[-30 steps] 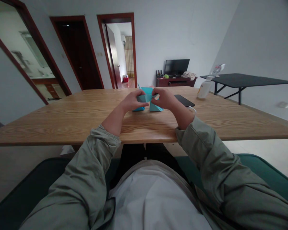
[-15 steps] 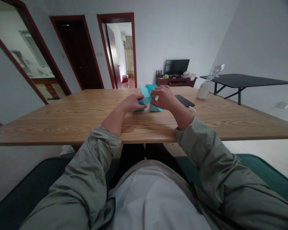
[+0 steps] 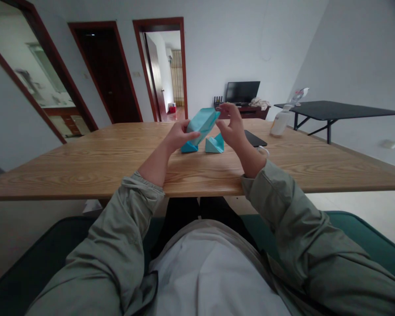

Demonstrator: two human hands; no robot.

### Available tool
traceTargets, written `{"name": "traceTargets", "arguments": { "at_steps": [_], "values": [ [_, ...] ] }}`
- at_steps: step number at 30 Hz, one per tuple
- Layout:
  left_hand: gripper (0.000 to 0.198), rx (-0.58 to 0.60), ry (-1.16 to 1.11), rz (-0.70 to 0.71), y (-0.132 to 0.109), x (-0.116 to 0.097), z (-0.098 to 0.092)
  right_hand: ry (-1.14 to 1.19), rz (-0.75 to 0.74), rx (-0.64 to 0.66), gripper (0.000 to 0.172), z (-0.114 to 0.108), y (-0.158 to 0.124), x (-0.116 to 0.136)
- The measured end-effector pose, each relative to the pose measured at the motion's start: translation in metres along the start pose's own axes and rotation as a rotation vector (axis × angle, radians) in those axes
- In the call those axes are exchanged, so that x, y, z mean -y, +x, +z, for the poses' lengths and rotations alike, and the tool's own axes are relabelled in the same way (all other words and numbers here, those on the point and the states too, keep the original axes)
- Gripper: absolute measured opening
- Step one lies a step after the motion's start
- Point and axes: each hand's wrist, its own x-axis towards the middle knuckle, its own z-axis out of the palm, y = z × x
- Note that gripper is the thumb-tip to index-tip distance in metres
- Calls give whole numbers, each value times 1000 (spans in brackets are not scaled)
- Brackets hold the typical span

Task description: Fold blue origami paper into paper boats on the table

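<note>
My left hand [image 3: 177, 137] grips the left end of a light blue folded paper piece [image 3: 203, 122], thumb in front, and holds it tilted above the table. At the paper's right end, my right hand [image 3: 231, 126] has its fingers spread and bent, close to the corner; whether a fingertip touches it I cannot tell. Below, a darker blue folded paper [image 3: 189, 147] lies under my left hand, partly covered. A second light blue folded paper [image 3: 214, 145] rests on the table beneath the gap between my hands, one flap standing up.
The wooden table [image 3: 118, 162] spreads to both sides. Right of my right hand lie a flat black device [image 3: 255, 138] and a white cable [image 3: 263, 151]. Farther right stands a white pump bottle [image 3: 281, 122]. A black folding table [image 3: 339, 110] is beyond.
The held paper has turned and now shows a broad face, raised higher. My right hand has let go of its grip and opened, moving slightly right and up. The paper on the table is more exposed.
</note>
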Motion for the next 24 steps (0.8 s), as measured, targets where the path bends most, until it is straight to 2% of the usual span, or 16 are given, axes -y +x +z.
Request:
{"name": "traceTargets", "arguments": {
  "at_steps": [4, 7, 10, 17, 20, 24],
  "values": [
    [30, -33, -209, -33, -1, 1, -3, 293, 154, 130, 56, 14, -3, -8],
    [34, -74, -241, -40, -3, 0, -3, 480, 253, 225, 58, 23, -9, -1],
    [39, -105, -220, -28, -2, 2, -1, 544, 327, 258, 53, 28, -13, 11],
    [52, -275, -113, -32, 11, 27, 5, 425, 373, 112, 30, 32, -11, 15],
    [59, -304, -105, -50, 12, 36, 8, 404, 386, 52, 27, 33, -13, 13],
    [72, -313, -180, -40, 10, 36, 14, 488, 438, -21, 30, 35, -13, 11]
  ]
}}
